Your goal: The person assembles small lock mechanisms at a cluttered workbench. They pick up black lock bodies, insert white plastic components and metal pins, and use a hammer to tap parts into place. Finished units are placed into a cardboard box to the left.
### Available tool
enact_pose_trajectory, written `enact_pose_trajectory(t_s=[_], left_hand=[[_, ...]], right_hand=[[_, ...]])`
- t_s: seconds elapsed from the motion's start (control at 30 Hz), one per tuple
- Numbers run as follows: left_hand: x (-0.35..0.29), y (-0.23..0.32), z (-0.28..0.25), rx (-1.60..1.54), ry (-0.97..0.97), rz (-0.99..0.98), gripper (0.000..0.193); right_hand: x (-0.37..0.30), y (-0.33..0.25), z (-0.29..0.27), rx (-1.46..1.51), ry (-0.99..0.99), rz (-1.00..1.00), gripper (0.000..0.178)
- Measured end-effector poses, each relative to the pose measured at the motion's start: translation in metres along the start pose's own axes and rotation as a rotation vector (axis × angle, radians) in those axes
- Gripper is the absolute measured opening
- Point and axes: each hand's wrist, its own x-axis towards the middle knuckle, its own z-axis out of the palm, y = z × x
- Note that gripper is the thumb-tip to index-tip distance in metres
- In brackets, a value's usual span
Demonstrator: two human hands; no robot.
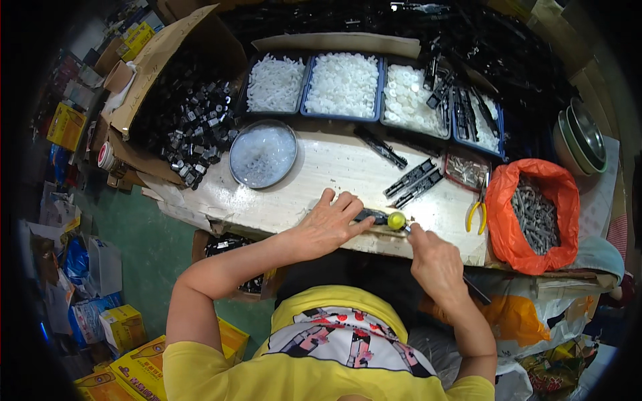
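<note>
My left hand (328, 226) rests at the table's front edge, fingers bent over a slim black plastic part (372, 216) and holding it down. In my right hand (436, 262) is a hammer with a round yellow head (396, 220); its dark handle sticks out below the fist. The yellow head is over the right end of the black part; whether they touch I cannot tell. Behind my hands lie two long black assemblies (413, 182) side by side, and another black assembly (380, 148) farther back.
Blue trays (305, 97) of small white plastic pieces line the back. At left are a round dish (233, 160) of translucent bits and a carton (150, 83) of black parts. To the right sit yellow-handled pliers (477, 217), a red screw tray (461, 182) and an orange bag (501, 220) of grey pieces.
</note>
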Motion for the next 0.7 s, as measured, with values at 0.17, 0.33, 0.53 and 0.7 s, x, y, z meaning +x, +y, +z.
enact_pose_trajectory(t_s=[0.17, 0.33, 0.53, 0.7], left_hand=[[0.005, -0.001, 0.0, 0.018, 0.037, 0.025, 0.042], [0.009, -0.009, -0.001, -0.224, 0.048, -0.063, 0.039], [0.015, -0.007, -0.004, -0.405, 0.129, -0.283, 0.048], [0.012, 0.001, 0.0, -0.392, 0.203, -0.317, 0.055]], right_hand=[[-0.001, -0.001, 0.008, -0.031, 0.057, -0.019, 0.02], [0.006, 0.002, 0.002, -0.051, -0.14, 0.014, 0.018], [0.01, -0.004, -0.015, 0.238, 0.156, -0.015, 0.019], [0.026, -0.013, 0.009, 0.064, -0.007, -0.03, 0.016]])
